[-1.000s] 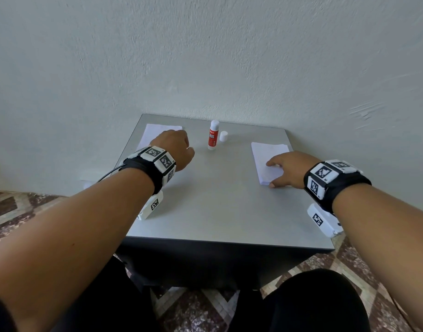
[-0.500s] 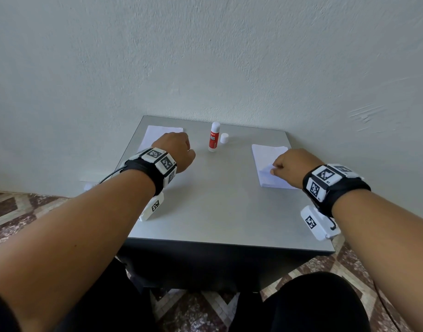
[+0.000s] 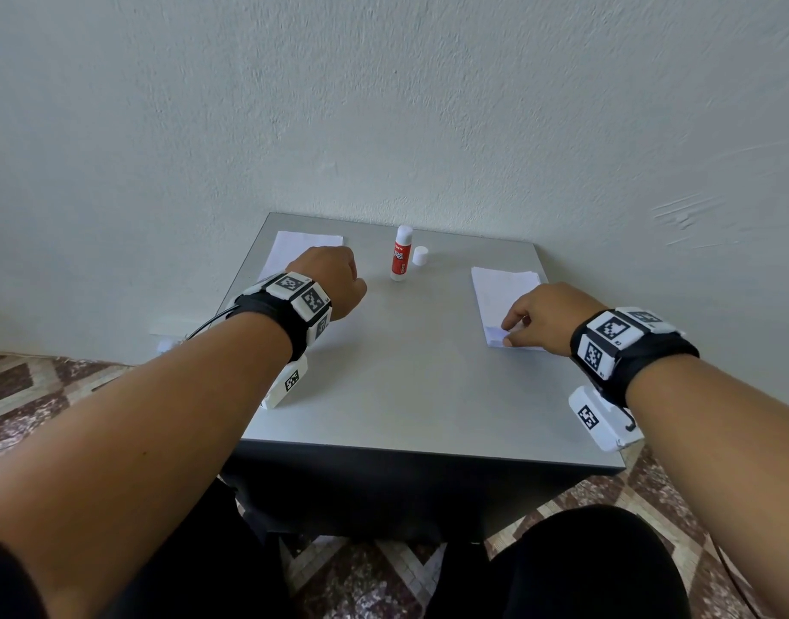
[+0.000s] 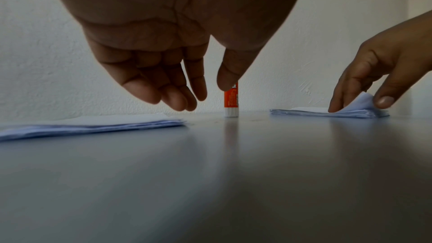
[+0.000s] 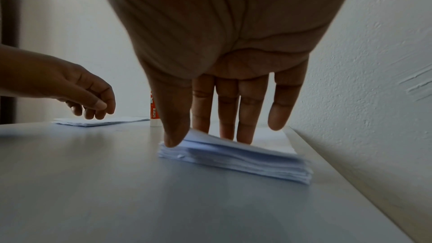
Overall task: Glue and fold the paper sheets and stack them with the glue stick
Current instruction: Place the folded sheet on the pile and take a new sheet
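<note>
1. Here, the near corner of the top sheet of the right paper stack (image 3: 504,297) is pinched up by the right hand (image 3: 549,317), thumb under, fingers on top.
2. Nothing is held by the left hand (image 3: 328,279); its grip hangs loosely curled above the left paper stack (image 3: 303,247).
3. The uncapped glue stick (image 3: 400,256) is stood upright at the back of the worktop (image 3: 410,373), its cap (image 3: 420,256) just beside it.

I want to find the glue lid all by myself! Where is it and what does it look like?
Look at the grey table and go to its far edge by the wall. The red and white glue stick stands upright there, between two paper stacks. The small white cap sits just to its right: the only tiny, round, all-white thing, much shorter than the stick.
</note>
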